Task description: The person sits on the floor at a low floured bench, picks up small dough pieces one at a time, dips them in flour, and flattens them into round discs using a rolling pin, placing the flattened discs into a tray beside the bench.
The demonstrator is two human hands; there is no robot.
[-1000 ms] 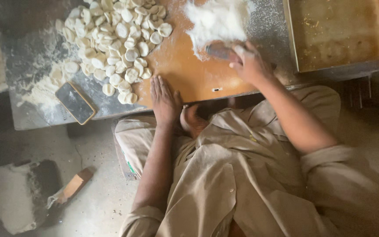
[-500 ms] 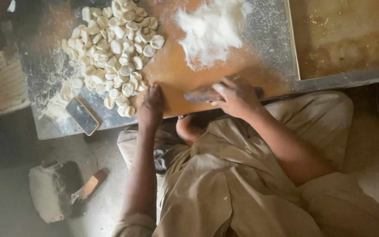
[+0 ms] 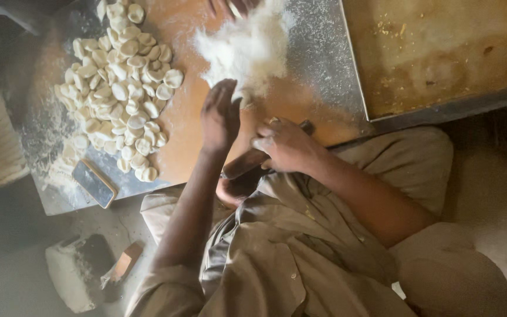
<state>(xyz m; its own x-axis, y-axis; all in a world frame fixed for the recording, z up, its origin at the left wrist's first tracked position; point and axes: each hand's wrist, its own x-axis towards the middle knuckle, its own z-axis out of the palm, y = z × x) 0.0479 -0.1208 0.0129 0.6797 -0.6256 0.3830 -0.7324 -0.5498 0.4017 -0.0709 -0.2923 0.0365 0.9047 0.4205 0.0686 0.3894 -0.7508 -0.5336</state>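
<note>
At the far left a phone [image 3: 94, 183] is lying on the floury surface [image 3: 318, 64], beside the heap of soft dough pieces [image 3: 121, 88]. Your left hand [image 3: 219, 116] is reaching with fingers loosely apart into the flour pile [image 3: 247, 50], which is light, loose and likely to scatter, so scoop it gently. Your right hand [image 3: 286, 145] is clamping around the rolling pin [image 3: 247, 163], stiff and probably dusty-slick; grip it near the middle.
</note>
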